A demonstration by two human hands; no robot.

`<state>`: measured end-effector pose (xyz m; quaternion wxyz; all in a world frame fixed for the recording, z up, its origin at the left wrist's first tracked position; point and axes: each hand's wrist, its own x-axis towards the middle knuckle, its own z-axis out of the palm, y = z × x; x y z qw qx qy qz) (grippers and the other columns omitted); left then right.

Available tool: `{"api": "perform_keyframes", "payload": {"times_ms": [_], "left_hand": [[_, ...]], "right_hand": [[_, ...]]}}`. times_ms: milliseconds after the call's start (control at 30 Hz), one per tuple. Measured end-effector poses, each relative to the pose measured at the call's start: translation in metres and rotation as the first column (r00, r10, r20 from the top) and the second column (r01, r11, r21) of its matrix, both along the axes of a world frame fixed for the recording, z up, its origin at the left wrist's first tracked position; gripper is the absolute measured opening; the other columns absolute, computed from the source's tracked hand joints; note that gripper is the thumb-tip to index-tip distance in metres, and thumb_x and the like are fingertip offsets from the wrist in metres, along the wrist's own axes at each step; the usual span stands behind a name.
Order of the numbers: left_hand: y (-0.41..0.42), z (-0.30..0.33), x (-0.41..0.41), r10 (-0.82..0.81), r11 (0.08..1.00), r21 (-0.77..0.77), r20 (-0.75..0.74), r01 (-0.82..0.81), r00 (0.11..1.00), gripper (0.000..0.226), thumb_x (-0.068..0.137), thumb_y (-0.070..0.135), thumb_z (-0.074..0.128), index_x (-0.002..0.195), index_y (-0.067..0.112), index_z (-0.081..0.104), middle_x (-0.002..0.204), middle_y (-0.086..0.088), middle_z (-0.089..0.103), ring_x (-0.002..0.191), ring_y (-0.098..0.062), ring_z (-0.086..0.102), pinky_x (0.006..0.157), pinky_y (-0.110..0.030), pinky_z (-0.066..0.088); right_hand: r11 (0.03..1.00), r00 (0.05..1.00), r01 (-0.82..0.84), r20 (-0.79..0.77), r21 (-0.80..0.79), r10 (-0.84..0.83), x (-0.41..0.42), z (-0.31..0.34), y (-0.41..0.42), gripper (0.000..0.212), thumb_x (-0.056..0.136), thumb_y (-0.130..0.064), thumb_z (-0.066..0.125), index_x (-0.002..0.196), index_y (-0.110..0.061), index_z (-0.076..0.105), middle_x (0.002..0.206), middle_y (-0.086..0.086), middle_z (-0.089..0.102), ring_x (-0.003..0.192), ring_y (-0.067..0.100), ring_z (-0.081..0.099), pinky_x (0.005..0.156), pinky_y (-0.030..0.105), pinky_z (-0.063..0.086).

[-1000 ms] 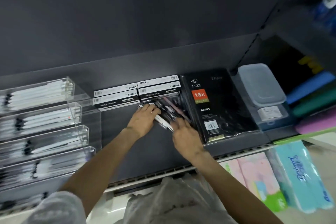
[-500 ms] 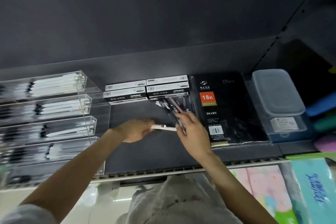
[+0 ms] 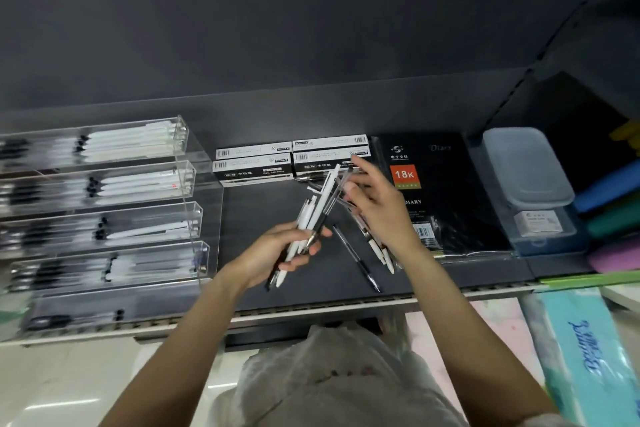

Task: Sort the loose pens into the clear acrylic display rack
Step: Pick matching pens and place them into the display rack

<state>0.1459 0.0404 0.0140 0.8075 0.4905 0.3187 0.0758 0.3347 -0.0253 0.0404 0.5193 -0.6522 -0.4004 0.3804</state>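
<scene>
Head view. Left hand (image 3: 277, 248) curled round a bunch (image 3: 313, 210) of white and dark pens, held above the shelf (image 3: 242, 288). The bunch fans out upward and to the right; tips stick out below the palm.

Right hand (image 3: 377, 204) beside the top of the bunch, fingers spread and mostly straight. Whether a fingertip touches a pen is too blurred to tell; it looks to grip nothing.

More pens loose on the shelf: one dark pen (image 3: 356, 258) lying diagonally between the wrists, a small heap (image 3: 375, 246) partly under the right wrist, a few more up by the boxes (image 3: 291, 159).

Rack (image 3: 194, 184) stands at left, well apart from both hands. Its stepped trays already hold rows of white pens with dark grips. Left part of the rack is smeared by motion.

Risks, as judged:
- The bunch is splayed, not squared. One-handed hold near the lower ends; a pen could slide out and fall past the shelf edge.
- The right wrist sits over the heap; a sweep could roll those pens toward the front lip.
- White and dark pens are mixed in one fist. Dropping them in together would put the wrong kind in a tray.
- Trays look narrow and close-stacked; an angled bunch may catch on a tray's front wall.
- Diary (image 3: 440, 191) at right lies just beside the heap; pens may slip under its wrapper.
</scene>
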Motion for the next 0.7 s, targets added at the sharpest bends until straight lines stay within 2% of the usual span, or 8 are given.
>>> {"api": "perform_keyframes", "payload": {"times_ms": [67, 133, 200, 333, 433, 567, 633, 700], "left_hand": [[-0.005, 0.001, -0.003, -0.004, 1.0, -0.017, 0.022, 0.004, 1.0, 0.032, 0.089, 0.019, 0.049, 0.114, 0.004, 0.061, 0.068, -0.001, 0.051, 0.045, -0.009, 0.031, 0.038, -0.02, 0.016], [-0.01, 0.004, -0.006, -0.01, 1.0, -0.027, 0.024, 0.011, 1.0, 0.035, 0.088, 0.022, 0.048, 0.116, 0.005, 0.061, 0.067, -0.002, 0.049, 0.045, -0.01, 0.032, 0.037, -0.019, 0.016], [-0.015, 0.007, -0.009, -0.024, 0.999, -0.031, 0.022, 0.024, 0.999, 0.036, 0.088, 0.022, 0.047, 0.116, 0.004, 0.061, 0.066, -0.003, 0.05, 0.044, -0.011, 0.038, 0.035, -0.017, 0.019], [-0.025, 0.011, -0.016, -0.015, 1.0, -0.013, -0.008, 0.015, 1.0, 0.032, 0.095, 0.019, 0.044, 0.118, 0.006, 0.061, 0.068, -0.007, 0.061, 0.051, -0.017, 0.054, 0.033, -0.016, 0.025], [-0.031, 0.015, -0.021, 0.035, 0.999, -0.042, -0.003, -0.035, 0.999, 0.036, 0.095, 0.02, 0.04, 0.125, 0.007, 0.056, 0.084, -0.012, 0.071, 0.061, -0.021, 0.066, 0.034, -0.016, 0.026], [-0.034, 0.014, -0.029, 0.129, 0.986, -0.109, 0.042, -0.124, 0.991, 0.037, 0.094, 0.021, 0.04, 0.127, 0.009, 0.052, 0.104, -0.018, 0.07, 0.074, -0.026, 0.07, 0.036, -0.015, 0.03], [-0.037, 0.015, -0.033, 0.123, 0.983, -0.141, 0.051, -0.115, 0.991, 0.035, 0.093, 0.022, 0.041, 0.125, 0.015, 0.053, 0.109, -0.018, 0.069, 0.079, -0.029, 0.071, 0.046, -0.019, 0.045], [-0.041, 0.016, -0.034, 0.105, 0.978, -0.189, 0.07, -0.091, 0.992, 0.036, 0.091, 0.025, 0.044, 0.125, 0.017, 0.053, 0.111, -0.02, 0.068, 0.084, -0.033, 0.07, 0.067, -0.031, 0.057]], "right_hand": [[1.0, 1.0, -0.008, -0.001, 0.026, 0.008, 0.0, 0.008, 0.003, 0.042, 0.091, -0.017, 0.06, 0.131, -0.025, 0.049, 0.1, -0.006, 0.063, 0.08, 0.009, 0.063, 0.059, 0.026, 0.054], [0.998, 0.999, -0.036, -0.024, 0.047, 0.038, -0.001, 0.013, 0.004, 0.038, 0.089, -0.012, 0.061, 0.125, -0.02, 0.052, 0.089, -0.002, 0.06, 0.065, 0.009, 0.057, 0.05, 0.025, 0.048], [0.996, 0.995, -0.087, -0.039, 0.035, 0.089, -0.004, 0.017, 0.005, 0.033, 0.088, -0.01, 0.062, 0.121, -0.017, 0.056, 0.084, 0.001, 0.057, 0.061, 0.009, 0.054, 0.048, 0.023, 0.047], [0.982, 0.981, -0.191, 0.029, -0.016, 0.191, -0.011, 0.016, 0.008, 0.017, 0.089, -0.008, 0.061, 0.106, -0.007, 0.063, 0.069, 0.004, 0.054, 0.054, 0.008, 0.053, 0.047, 0.02, 0.048], [0.973, 0.972, -0.231, 0.03, -0.03, 0.232, -0.016, 0.015, 0.007, 0.012, 0.089, -0.004, 0.06, 0.101, -0.001, 0.061, 0.07, 0.003, 0.055, 0.052, 0.003, 0.054, 0.047, 0.018, 0.049], [0.973, 0.972, -0.229, 0.042, -0.029, 0.231, -0.016, 0.015, 0.001, 0.01, 0.09, -0.004, 0.058, 0.099, -0.003, 0.06, 0.071, 0.004, 0.055, 0.055, 0.004, 0.055, 0.05, 0.019, 0.05], [0.966, 0.964, -0.255, 0.06, -0.047, 0.257, -0.017, 0.017, -0.003, 0.012, 0.09, -0.004, 0.058, 0.102, -0.002, 0.06, 0.07, 0.004, 0.055, 0.055, 0.004, 0.056, 0.052, 0.018, 0.05], [0.947, 0.944, -0.311, 0.087, -0.083, 0.317, -0.023, 0.02, -0.006, 0.014, 0.09, -0.004, 0.058, 0.103, -0.002, 0.061, 0.068, 0.003, 0.056, 0.053, 0.001, 0.055, 0.052, 0.017, 0.049]]}}
